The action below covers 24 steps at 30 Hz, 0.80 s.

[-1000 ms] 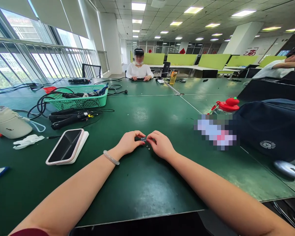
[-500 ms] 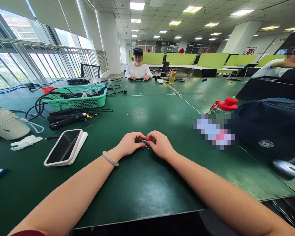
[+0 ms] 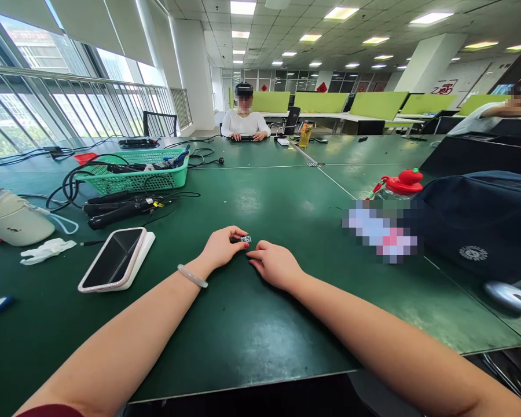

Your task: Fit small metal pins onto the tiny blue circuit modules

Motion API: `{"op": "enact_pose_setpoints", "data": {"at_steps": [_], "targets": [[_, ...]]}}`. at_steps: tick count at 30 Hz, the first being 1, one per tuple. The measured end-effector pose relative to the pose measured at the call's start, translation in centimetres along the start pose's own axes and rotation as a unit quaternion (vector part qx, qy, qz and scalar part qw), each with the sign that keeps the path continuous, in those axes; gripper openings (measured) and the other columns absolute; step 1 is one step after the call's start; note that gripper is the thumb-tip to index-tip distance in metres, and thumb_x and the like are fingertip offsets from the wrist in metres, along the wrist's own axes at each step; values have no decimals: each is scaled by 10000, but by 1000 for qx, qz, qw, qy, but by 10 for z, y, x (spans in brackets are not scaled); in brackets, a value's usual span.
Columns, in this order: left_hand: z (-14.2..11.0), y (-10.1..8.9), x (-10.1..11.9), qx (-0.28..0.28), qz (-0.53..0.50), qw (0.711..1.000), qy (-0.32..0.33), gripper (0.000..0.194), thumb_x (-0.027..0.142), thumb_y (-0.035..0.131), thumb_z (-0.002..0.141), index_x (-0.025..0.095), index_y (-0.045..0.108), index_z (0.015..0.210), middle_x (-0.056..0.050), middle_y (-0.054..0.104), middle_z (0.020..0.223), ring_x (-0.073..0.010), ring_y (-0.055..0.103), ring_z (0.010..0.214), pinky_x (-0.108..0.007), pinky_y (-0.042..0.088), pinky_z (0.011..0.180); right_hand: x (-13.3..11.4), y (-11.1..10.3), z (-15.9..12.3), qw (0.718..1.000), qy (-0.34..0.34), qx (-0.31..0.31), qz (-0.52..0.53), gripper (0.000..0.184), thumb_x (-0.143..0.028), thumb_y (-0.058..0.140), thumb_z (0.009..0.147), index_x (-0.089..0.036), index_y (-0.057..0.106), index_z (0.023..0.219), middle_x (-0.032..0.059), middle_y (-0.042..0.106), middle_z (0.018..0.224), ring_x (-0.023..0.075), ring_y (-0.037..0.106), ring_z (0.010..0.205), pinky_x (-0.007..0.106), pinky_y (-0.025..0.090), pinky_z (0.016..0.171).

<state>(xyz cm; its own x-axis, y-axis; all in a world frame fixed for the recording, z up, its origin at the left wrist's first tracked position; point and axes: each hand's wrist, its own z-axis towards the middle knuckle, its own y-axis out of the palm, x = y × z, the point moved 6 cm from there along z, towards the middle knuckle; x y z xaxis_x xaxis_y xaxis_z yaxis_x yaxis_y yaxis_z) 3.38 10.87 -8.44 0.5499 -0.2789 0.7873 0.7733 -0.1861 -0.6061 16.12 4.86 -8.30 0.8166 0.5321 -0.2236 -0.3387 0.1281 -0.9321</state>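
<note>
A small black-and-white patterned piece point(image 3: 245, 239), too small to name, is pinched between the thumb and fingers of my left hand point(image 3: 221, 248). It is held just above the green table, its near end partly covered by the fingertips. My right hand point(image 3: 278, 265) lies low at the table a little nearer to me, fingers bent and their tips drawn together. Whatever may be between those tips is hidden. The two hands are close but apart, and the right one does not touch the patterned piece.
On the left are a phone point(image 3: 115, 259), a white tissue point(image 3: 47, 251), a beige bottle point(image 3: 15, 219), black rods point(image 3: 117, 212) and a green basket point(image 3: 134, 179) with cables. A red-lidded bottle point(image 3: 403, 182) and dark bag point(image 3: 477, 220) stand right. A person point(image 3: 245, 123) sits opposite.
My hands have come apart. The left moved slightly up and left with the patterned piece, now more exposed; the right let go of it and dropped lower and slightly left.
</note>
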Motion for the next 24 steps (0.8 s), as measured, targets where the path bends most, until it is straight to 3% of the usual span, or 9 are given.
{"op": "enact_pose_setpoints", "data": {"at_steps": [6, 10, 14, 18, 24], "targets": [[-2, 1, 5, -14, -3, 1000, 15, 268, 286, 655, 682, 209, 622, 937, -16, 657, 932, -167, 600, 864, -300, 464, 818, 5, -4, 1, 1000, 12, 11, 13, 97, -251, 558, 842, -216, 648, 836, 14, 558, 850, 121, 552, 734, 232, 402, 654], [-6, 4, 14, -37, -19, 998, 42, 265, 293, 665, 677, 198, 632, 922, -24, 655, 934, -168, 593, 877, -306, 453, 859, 17, -16, -1, 996, 41, 63, 50, 39, -230, 585, 826, -196, 603, 828, 6, 565, 842, 113, 537, 744, 225, 393, 668], [-9, 7, 21, -49, -46, 996, 54, 273, 304, 700, 644, 183, 636, 881, -26, 657, 896, -172, 593, 864, -315, 447, 878, 17, -23, -3, 993, 16, 106, 48, 59, -230, 556, 843, -196, 599, 823, 9, 579, 850, 113, 530, 747, 221, 379, 666], [-9, 11, 20, -71, -120, 989, 39, 334, 317, 734, 610, 147, 626, 875, -50, 659, 858, -173, 601, 822, -326, 463, 845, 12, -27, -4, 990, -10, 137, 14, 132, -230, 499, 870, -191, 599, 793, 21, 593, 839, 124, 528, 760, 222, 376, 674], [-9, 15, 15, -98, -273, 957, -10, 443, 350, 793, 537, 111, 614, 865, -73, 663, 833, -154, 613, 755, -318, 481, 795, 5, -35, -9, 983, -41, 177, 12, 256, -281, 412, 913, -177, 607, 784, 54, 602, 853, 136, 536, 788, 233, 397, 721]]}}
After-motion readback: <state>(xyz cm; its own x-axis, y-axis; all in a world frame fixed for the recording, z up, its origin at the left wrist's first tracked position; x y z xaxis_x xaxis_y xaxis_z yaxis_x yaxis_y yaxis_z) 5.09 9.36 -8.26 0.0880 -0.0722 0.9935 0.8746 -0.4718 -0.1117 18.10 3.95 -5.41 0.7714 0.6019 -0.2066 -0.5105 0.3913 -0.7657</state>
